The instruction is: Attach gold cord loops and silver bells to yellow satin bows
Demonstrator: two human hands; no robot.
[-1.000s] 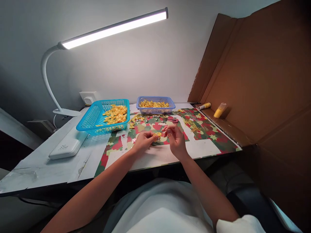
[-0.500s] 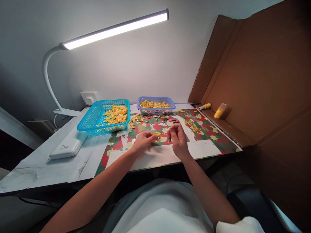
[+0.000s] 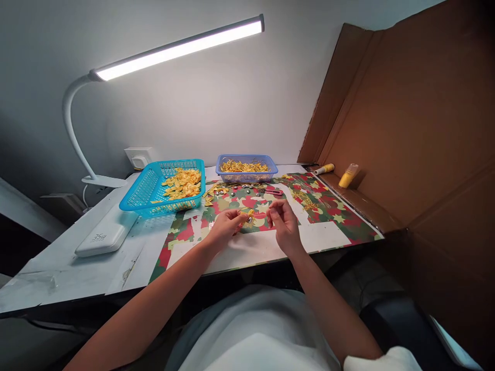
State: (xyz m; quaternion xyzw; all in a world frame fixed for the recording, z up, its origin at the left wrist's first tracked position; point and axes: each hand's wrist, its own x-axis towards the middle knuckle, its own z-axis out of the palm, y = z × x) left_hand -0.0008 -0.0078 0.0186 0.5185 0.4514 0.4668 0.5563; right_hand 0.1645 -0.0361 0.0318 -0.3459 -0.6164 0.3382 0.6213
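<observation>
Pinched in my left hand (image 3: 228, 226) is a small yellow ribbon bow (image 3: 250, 212) with a shiny silver bell (image 3: 249, 219) on it. My right hand (image 3: 284, 224) is a short way to the right, its fingers closed in a pinch; a thread may run from them to the bow, but it is too thin to make out. Both hands hover over the camouflage-patterned sheet (image 3: 263, 226). Beyond them lie several loose silver bells (image 3: 248, 191), a few yellow bows (image 3: 211, 196) and pink-handled thread snips (image 3: 274, 191).
A blue basket (image 3: 133, 198) of yellow bows stands at left, a purple basket (image 3: 246, 178) of gold ties behind. Gold cord pieces (image 3: 307, 200) lie at right. A white power bank (image 3: 104, 237), a desk lamp (image 3: 71, 118), two yellow thread spools (image 3: 348, 176) and a cardboard wall (image 3: 406, 113) surround these.
My right hand has drawn away from the bow to the right, leaving a gap between the hands. My left hand keeps hold of the bow, and the bell shows more clearly.
</observation>
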